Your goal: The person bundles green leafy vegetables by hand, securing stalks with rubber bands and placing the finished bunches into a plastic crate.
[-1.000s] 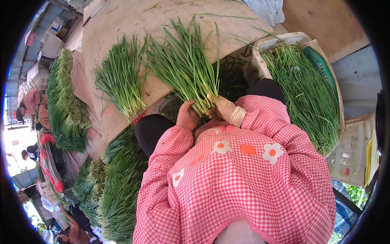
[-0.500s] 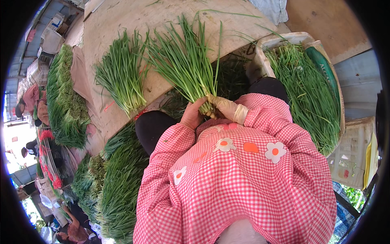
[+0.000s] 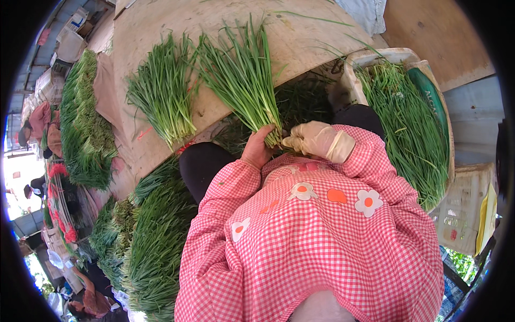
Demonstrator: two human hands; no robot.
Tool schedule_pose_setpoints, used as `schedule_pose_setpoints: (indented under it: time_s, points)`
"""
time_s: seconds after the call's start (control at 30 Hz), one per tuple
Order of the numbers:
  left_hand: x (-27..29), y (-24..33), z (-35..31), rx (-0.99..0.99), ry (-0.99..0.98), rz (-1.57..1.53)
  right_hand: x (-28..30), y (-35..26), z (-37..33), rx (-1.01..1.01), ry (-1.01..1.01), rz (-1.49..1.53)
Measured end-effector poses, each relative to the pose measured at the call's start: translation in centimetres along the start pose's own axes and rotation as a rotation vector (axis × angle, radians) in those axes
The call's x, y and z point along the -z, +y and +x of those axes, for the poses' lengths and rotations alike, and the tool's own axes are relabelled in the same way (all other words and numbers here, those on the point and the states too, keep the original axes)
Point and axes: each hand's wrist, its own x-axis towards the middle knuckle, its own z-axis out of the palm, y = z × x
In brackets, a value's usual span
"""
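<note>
A bunch of green chives point(image 3: 244, 80) fans out over the table edge, its pale root ends toward my body. My left hand point(image 3: 259, 146), bare, is closed around the stalks just above the roots. My right hand point(image 3: 314, 139), in a pale, soiled glove, has its fingers curled and pinched against the root end of the same bunch. To the left, another chive bunch point(image 3: 163, 86) lies on the wooden table point(image 3: 139, 155), with its white ends toward me. A red tie point(image 3: 185, 147) shows beside those ends.
On the right stands a white crate point(image 3: 351, 80) packed with loose chives point(image 3: 405, 129) and a green sack piece. Heaped chives point(image 3: 158, 241) lie left of my knee, and a further pile point(image 3: 86, 129) is beyond. Red strings point(image 3: 64, 209) hang at the far left.
My right hand has shifted slightly right, from across the stalks to the side of the root end. The bunch's leaves have drawn closer together. My left hand still grips it.
</note>
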Motion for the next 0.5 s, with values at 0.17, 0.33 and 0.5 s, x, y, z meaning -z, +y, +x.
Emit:
schedule_pose_setpoints:
  time_s: [0.17, 0.33, 0.5]
  points:
    - [-1.1, -0.6, 0.1, -0.062, -0.031, 0.004, -1.9, 0.1, 2.6, 0.406, 0.548, 0.089]
    - [0.5, -0.9, 0.3, -0.063, -0.123, 0.043, -2.6, 1.3, 5.3, 0.392, 0.611, 0.052]
    - [-1.2, -0.2, -0.7, -0.037, -0.061, 0.075, -3.2, 2.1, 5.8, 0.338, 0.615, 0.099]
